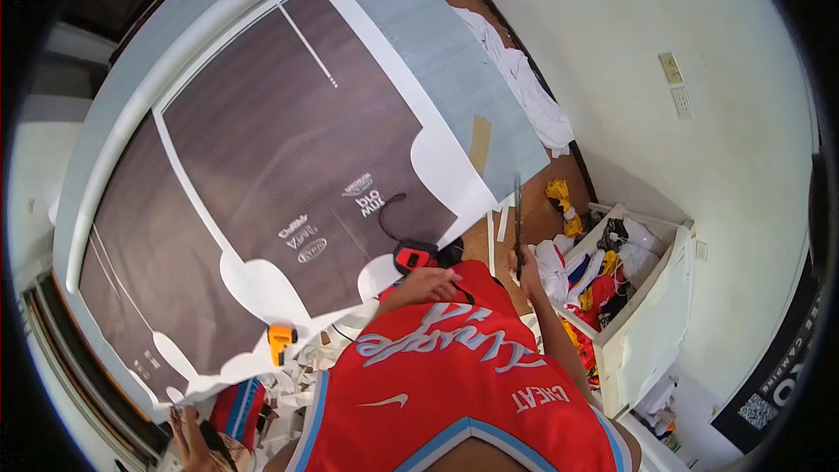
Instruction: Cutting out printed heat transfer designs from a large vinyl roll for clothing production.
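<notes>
My left hand (pixel 424 286) is at the table's near edge, fingers loosely stretched, just below a red and black tape measure (pixel 414 256). A black cord loop (pixel 381 220) runs from that tape measure onto the printed sheet. To the right, past the table corner, my right hand (pixel 528 273) is closed around long, thin, dark scissors (pixel 517 214) pointing away from me. The wide sheet (pixel 288 135) bears dark garment-panel shapes with white borders and small white logos. Its far-left side ends in a white roll (pixel 162 79).
A yellow tape measure (pixel 280 343) lies at the sheet's near edge. Another person's hand (pixel 188 437) shows at lower left. Right of me, an open white box (pixel 642 332) holds colourful fabric. White cloth (pixel 524 87) lies on the floor by the wall; tan tape (pixel 480 144) sticks to the table.
</notes>
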